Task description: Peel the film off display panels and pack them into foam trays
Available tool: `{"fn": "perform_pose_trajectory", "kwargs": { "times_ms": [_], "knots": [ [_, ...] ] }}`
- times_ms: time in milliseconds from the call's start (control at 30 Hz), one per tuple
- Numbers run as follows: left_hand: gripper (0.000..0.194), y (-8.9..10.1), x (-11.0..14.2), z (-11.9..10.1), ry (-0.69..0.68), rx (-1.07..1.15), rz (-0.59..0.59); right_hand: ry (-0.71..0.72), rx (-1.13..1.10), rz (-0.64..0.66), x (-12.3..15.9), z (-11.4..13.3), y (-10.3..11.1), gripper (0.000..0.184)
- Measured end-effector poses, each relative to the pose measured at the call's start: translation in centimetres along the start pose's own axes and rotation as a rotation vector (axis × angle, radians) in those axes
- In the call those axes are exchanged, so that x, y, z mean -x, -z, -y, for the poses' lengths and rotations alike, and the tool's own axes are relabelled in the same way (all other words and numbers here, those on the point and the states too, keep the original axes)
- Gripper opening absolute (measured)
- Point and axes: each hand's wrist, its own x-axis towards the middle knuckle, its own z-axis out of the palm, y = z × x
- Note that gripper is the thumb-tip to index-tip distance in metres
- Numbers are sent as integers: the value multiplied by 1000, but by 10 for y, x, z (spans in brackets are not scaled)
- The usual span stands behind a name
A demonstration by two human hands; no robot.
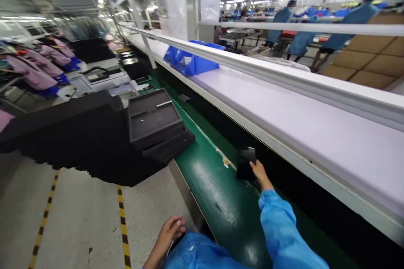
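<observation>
My right hand (260, 172) grips a dark, glossy flat panel (244, 166) by its right edge. The panel is over the inner edge of the green work surface (208, 185), by the black conveyor belt (277, 172); whether it touches either I cannot tell. Down by my body, beyond the near edge of the bench, my left hand (172, 230) is empty, its fingers loosely curled and partly apart. A black foam tray (154, 119) with a thin pale strip on it rests farther along the bench, on top of other black foam pieces.
Stacked black foam (78, 134) juts out over the aisle at left. A white shelf (284, 105) with a rail (271, 73) runs along the right and carries blue bins (202, 61). Another small flat piece (184, 98) lies farther up the belt. Several people work in the background.
</observation>
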Motion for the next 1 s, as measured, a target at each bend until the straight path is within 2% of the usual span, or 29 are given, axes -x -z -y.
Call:
{"fn": "perform_pose_trajectory", "kwargs": {
  "times_ms": [33, 100, 200, 267, 333, 400, 500, 567, 600, 700, 800, 900, 1000],
  "knots": [
    [74, -1, -2, -4, -24, 20, 11, 41, -67, 38, 20, 11, -12, 36],
    [74, 0, -7, -15, -60, 104, 56, 88, -438, 156, 63, 34, -43, 48],
    [68, 7, -9, -39, -117, 307, 184, 112, -683, 489, 129, 75, -91, 62],
    [62, 17, -2, -56, -164, 451, 280, 190, -701, 701, 173, 110, -116, 63],
    [56, 29, 9, -68, -206, 579, 328, 306, -682, 854, 213, 149, -134, 62],
    [50, 45, 21, -74, -231, 689, 294, 434, -642, 925, 241, 187, -147, 62],
    [44, 73, 33, -73, -234, 828, 159, 642, -464, 959, 255, 233, -160, 55],
    [44, 95, 35, -69, -239, 908, 74, 760, -305, 911, 248, 254, -167, 48],
    [45, 106, 36, -67, -235, 944, 26, 813, -241, 846, 240, 264, -171, 45],
    [50, 136, 35, -60, -223, 1061, -110, 1020, -158, 515, 203, 295, -183, 42],
    [55, 159, 38, -57, -220, 1177, -153, 1242, -84, 171, 158, 336, -193, 41],
    [58, 172, 44, -56, -194, 1232, -166, 1334, 83, -78, 122, 376, -198, 41],
    [58, 178, 46, -56, -160, 1233, -179, 1340, 288, -180, 98, 396, -199, 45]
  ]
}}
